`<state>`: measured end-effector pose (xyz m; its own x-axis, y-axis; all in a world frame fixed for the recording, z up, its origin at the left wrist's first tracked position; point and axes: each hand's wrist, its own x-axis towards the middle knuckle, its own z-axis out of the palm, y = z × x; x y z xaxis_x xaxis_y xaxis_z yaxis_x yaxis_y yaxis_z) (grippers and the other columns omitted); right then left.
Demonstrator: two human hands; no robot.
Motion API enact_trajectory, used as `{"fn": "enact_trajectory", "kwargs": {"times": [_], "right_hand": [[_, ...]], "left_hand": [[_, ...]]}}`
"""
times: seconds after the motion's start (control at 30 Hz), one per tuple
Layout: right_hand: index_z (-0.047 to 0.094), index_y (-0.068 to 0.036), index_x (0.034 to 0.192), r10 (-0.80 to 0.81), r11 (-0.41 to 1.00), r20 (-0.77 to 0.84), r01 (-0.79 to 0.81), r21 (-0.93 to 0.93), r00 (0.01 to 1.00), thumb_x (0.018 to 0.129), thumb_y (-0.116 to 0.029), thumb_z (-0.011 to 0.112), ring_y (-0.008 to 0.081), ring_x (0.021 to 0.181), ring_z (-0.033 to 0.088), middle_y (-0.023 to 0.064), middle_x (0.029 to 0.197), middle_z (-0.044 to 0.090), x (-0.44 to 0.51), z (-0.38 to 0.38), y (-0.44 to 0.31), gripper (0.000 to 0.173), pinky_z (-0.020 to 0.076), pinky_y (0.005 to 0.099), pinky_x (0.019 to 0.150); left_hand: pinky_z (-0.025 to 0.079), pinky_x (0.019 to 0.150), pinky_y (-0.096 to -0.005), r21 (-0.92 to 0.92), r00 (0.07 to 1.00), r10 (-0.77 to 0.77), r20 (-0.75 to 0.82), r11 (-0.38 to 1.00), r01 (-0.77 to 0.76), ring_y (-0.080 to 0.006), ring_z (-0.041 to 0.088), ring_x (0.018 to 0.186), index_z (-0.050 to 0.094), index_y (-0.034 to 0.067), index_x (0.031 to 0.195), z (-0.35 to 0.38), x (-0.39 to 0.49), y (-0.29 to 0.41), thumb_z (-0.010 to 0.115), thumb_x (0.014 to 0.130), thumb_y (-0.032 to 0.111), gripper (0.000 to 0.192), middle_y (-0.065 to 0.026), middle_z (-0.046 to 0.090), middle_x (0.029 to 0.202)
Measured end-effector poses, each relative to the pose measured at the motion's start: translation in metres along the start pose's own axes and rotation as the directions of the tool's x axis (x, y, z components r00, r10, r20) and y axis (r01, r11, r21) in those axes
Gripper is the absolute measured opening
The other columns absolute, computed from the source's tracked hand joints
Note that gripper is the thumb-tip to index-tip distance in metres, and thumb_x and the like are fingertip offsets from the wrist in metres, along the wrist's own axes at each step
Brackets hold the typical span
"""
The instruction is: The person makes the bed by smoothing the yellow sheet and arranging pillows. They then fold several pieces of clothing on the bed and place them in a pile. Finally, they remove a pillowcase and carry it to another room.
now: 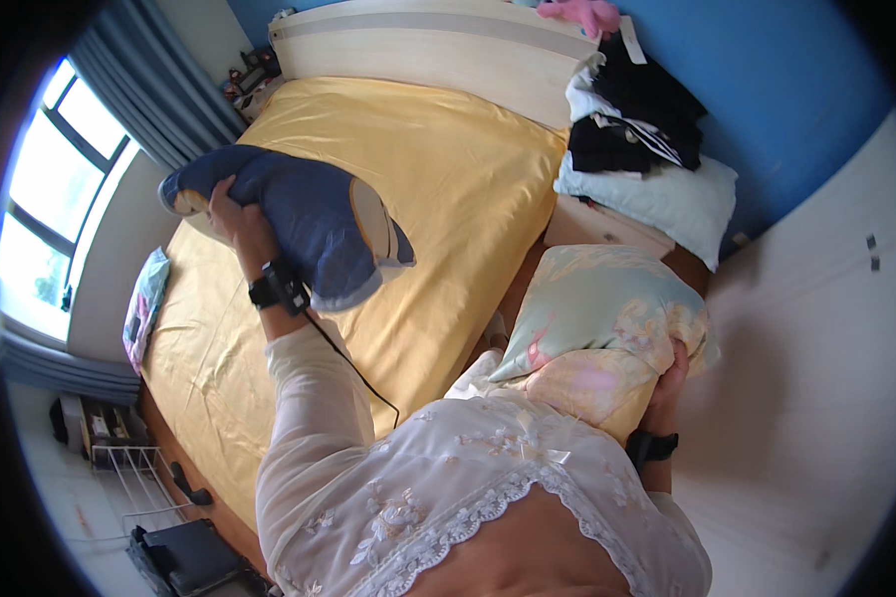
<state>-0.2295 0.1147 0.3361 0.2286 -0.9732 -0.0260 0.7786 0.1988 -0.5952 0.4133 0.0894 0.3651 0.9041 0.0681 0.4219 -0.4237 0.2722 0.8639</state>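
My left hand (235, 216) grips a dark blue pillow (291, 205) near its left end and holds it up over the bed. Cream patches edged in orange show at both ends of that pillow. Off the bed's right side, my right hand (670, 380) clutches a pale green patterned pillow (590, 298) by its right edge. A yellowish, pink-patterned part (593, 388) bulges below it; whether this is a second pillow I cannot tell. Below the blue pillow, a smooth yellow sheet (418, 149) covers the bed.
Folded black and white clothes (635, 112) lie on a light blue pillow (657, 201) atop a bedside cabinet (605, 227). A colourful pillow (146, 306) rests at the bed's left edge. The headboard (433, 37) stands behind; a white rack (138, 477) is at lower left.
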Motion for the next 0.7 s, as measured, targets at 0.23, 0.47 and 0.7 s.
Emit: {"fn": "enact_trajectory", "kwargs": {"times": [0.23, 0.47, 0.7], "right_hand": [[0.05, -0.001, 0.119, 0.078, 0.997, 0.044, -0.077, -0.019, 0.996, 0.081, -0.028, 0.048, 0.0321, 0.104, 0.055, 0.0149, 0.113, 0.058, -0.024, 0.03, 0.002, 0.047, 0.0454, 0.0433, 0.092], [0.05, 0.0, 0.118, -0.046, 0.998, -0.027, 0.045, -0.041, 0.999, 0.081, -0.023, 0.047, 0.0298, 0.1, 0.058, 0.0137, 0.109, 0.06, -0.093, 0.036, 0.04, 0.044, 0.0475, 0.0422, 0.089], [0.057, -0.001, 0.099, -0.172, 0.805, 0.019, 0.152, -0.573, 0.985, 0.081, -0.02, 0.062, 0.0185, 0.093, 0.057, 0.0095, 0.102, 0.061, -0.027, -0.014, 0.034, 0.027, 0.0464, 0.033, 0.084]], "left_hand": [[0.051, 0.074, -0.0304, -0.211, 0.947, -0.303, -0.101, 0.937, 0.278, -0.0275, 0.062, 0.082, 0.06, -0.009, 0.093, 0.038, 0.082, 0.03, 0.065, 0.063, 0.006, 0.034, -0.0161, 0.061, 0.091], [0.046, 0.08, -0.0319, 0.25, 0.912, 0.357, -0.203, 0.919, -0.305, -0.0239, 0.057, 0.085, 0.059, -0.002, 0.098, 0.038, 0.041, 0.024, 0.063, 0.068, 0.008, 0.032, -0.0143, 0.058, 0.096], [0.042, 0.065, -0.0307, -0.348, 0.422, -0.456, 0.784, 0.241, 0.906, -0.0142, 0.044, 0.062, 0.048, 0.01, 0.065, 0.076, -0.18, -0.076, 0.045, 0.083, 0.008, 0.018, -0.0028, 0.043, 0.062]]}}
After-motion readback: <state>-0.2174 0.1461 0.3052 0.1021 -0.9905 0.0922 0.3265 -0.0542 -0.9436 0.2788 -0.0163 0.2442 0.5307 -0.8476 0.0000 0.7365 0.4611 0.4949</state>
